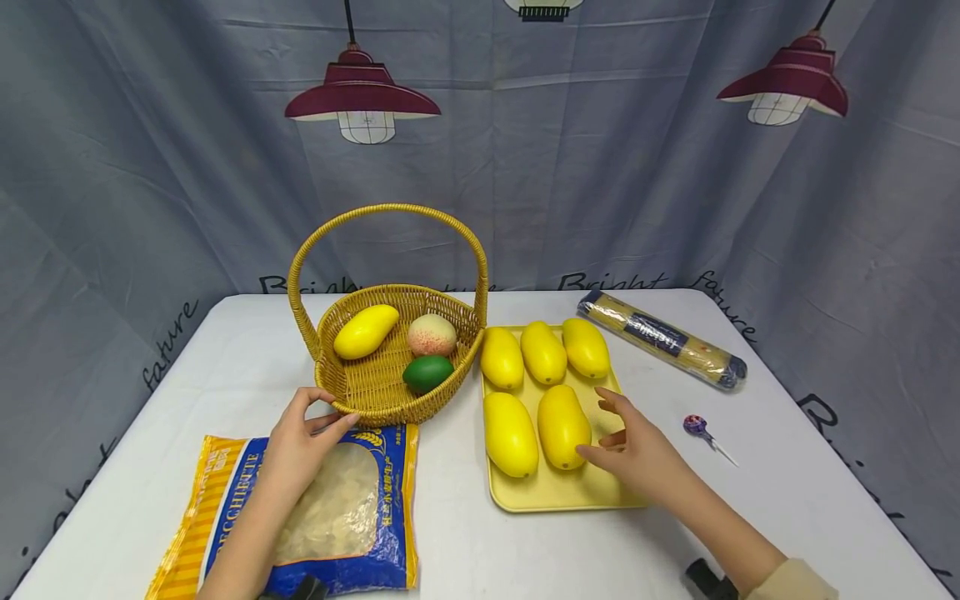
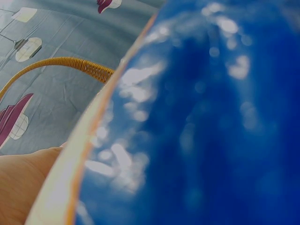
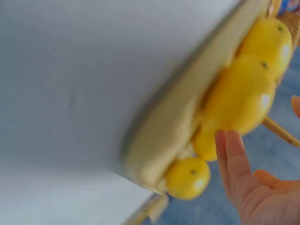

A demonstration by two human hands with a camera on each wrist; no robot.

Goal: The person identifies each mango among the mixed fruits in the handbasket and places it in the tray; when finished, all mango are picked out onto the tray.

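Observation:
My left hand pinches the near rim of a yellow wicker basket between thumb and fingers. A yellow mango, a peach and a small green fruit lie inside it. Under the left forearm lies a blue-and-yellow bag of pasta, which fills most of the left wrist view. My right hand hovers over the right side of a yellow tray, fingers spread and holding nothing. It is nearest to an oval yellow fruit, one of several on the tray.
A long clear packet of spaghetti lies slantwise at the back right. Nearer the right hand is a wrapped lollipop. A grey curtain hangs behind the white table.

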